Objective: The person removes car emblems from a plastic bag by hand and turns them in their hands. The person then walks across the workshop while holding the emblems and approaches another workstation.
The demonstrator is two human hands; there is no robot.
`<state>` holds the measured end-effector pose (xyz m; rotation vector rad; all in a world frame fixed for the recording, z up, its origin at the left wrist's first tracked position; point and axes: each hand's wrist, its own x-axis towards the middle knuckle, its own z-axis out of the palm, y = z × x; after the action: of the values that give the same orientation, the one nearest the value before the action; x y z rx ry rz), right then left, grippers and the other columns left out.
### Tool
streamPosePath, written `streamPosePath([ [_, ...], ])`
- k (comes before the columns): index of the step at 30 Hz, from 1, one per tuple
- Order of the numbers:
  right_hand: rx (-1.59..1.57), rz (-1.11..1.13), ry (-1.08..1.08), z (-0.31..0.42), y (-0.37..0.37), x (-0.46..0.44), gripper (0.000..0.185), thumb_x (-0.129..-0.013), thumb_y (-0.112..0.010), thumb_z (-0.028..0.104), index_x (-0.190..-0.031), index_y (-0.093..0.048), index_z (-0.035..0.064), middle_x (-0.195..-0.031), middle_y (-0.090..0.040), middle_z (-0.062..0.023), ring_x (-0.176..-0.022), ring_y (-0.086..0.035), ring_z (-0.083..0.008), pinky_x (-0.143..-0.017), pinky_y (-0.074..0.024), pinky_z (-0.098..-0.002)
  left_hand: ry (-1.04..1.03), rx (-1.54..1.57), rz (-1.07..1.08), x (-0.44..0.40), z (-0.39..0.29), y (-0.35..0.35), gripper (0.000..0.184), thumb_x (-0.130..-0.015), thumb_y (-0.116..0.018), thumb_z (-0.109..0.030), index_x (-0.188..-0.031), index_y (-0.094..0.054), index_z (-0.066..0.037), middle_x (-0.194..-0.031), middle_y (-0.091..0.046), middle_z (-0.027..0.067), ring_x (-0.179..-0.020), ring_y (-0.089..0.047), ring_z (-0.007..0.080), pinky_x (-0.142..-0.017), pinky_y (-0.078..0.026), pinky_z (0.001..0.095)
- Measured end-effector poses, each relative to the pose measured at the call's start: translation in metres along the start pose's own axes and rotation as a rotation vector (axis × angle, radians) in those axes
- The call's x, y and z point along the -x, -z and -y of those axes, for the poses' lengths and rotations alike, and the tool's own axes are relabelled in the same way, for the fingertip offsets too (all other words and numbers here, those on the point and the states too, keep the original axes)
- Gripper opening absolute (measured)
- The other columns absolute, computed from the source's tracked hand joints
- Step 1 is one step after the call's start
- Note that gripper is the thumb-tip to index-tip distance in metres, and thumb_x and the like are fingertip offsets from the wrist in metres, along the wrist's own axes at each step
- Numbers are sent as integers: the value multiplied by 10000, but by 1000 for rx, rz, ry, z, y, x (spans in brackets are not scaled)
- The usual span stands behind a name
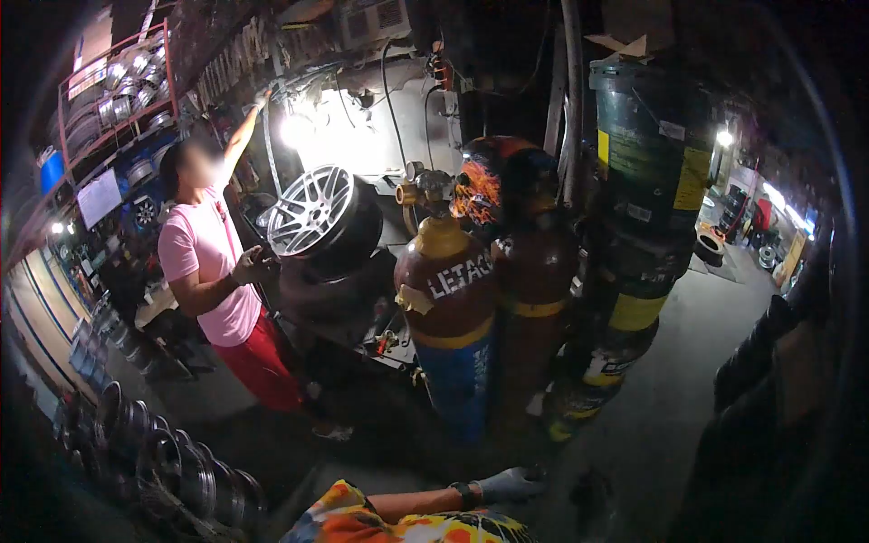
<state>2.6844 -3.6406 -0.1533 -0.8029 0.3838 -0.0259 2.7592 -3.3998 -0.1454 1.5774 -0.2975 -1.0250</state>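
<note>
My left hand (509, 486), in a light grey glove with a dark band at the wrist, reaches across the front of my body at the bottom of the view. Its fingers look stretched out toward the right, with nothing clearly visible in them; the fingertips fade into shadow. Beneath the forearm is my brightly patterned yellow and red shirt (348, 516). Nearest beyond the hand stand a maroon and blue gas cylinder (450, 290) with a brass valve and a darker cylinder (534, 362). My right hand is out of view.
A person (213, 262) in a pink shirt raises one arm toward a bright lamp (296, 131). Beside them a silver wheel rim (317, 213) rests on a dark stand. Stacked dark buckets (647, 181) rise at the right. More rims (172, 471) line the lower-left floor.
</note>
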Motion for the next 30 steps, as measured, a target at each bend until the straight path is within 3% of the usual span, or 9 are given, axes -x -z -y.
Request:
streamPosePath([
  [2,-25,67,-18,4,5,-5,366,-1016,-615,322,-1252,-636,43,-980,-683,-69,-803,-624,-163,-733,-518,-343,26,-25,9,-21,14,0,401,-955,-656,-446,-1129,-671,-86,-824,-623,-25,-707,-552,70,-633,-477,293],
  [5,-78,188,-59,13,16,-17,345,-1014,-627,306,-1232,-644,39,-962,-681,-67,-790,-621,-158,-732,-518,-335,-515,-319,-20,-61,44,-4,448,-995,-644,-376,-1322,-624,-70,-932,-671,44,-754,-598,99,-649,-509,324],
  [8,-155,350,-120,25,29,-37,324,-1011,-639,290,-1211,-653,36,-944,-678,-65,-776,-618,-153,-731,-518,-327,-186,-233,-37,-51,-9,-14,481,-966,-658,-452,-1268,-648,-78,-903,-673,43,-749,-600,90,-670,-510,307],
  [11,-241,500,-165,35,52,-68,303,-1008,-651,274,-1191,-662,32,-926,-676,-64,-762,-614,-148,-730,-518,-319,-283,-396,-125,-85,-6,-14,493,-978,-653,-417,-1327,-623,-70,-971,-695,64,-798,-621,103,-698,-525,312],
  [16,-184,246,-79,70,64,-96,290,-1024,-622,258,-1203,-646,31,-990,-688,-87,-792,-631,-175,-719,-516,-338,-232,-232,-11,-133,-45,-17,420,-988,-630,-346,-1301,-637,-66,-1083,-706,98,-881,-655,172,-773,-534,337],
  [24,371,-409,429,166,22,-54,280,-1018,-633,241,-1206,-643,34,-1030,-692,-98,-804,-637,-184,-699,-513,-330,-781,-619,165,-207,-113,-26,385,-1024,-572,-258,-1338,-602,-38,-1137,-689,113,-971,-644,151,-863,-528,311],
  [25,368,-452,436,174,25,-51,279,-1017,-634,238,-1206,-643,34,-1035,-693,-100,-805,-638,-185,-697,-512,-329,-707,-551,200,-213,-122,-29,382,-1028,-565,-248,-1343,-598,-34,-1144,-687,115,-983,-643,149,-874,-528,308],
  [26,378,-477,444,182,27,-52,277,-1016,-636,236,-1206,-642,34,-1040,-693,-101,-807,-638,-186,-694,-512,-328,-207,15,275,-219,-137,-38,341,-1026,-556,-199,-1314,-604,-24,-1164,-672,109,-994,-640,167,-880,-530,307],
  [30,148,-478,344,187,61,-59,320,-1028,-606,224,-1275,-624,22,-1063,-683,-95,-834,-632,-179,-711,-515,-323,-249,-455,137,-249,-113,-56,287,-1010,-543,-118,-1268,-616,-16,-1201,-633,80,-1008,-619,160,-881,-528,292],
])
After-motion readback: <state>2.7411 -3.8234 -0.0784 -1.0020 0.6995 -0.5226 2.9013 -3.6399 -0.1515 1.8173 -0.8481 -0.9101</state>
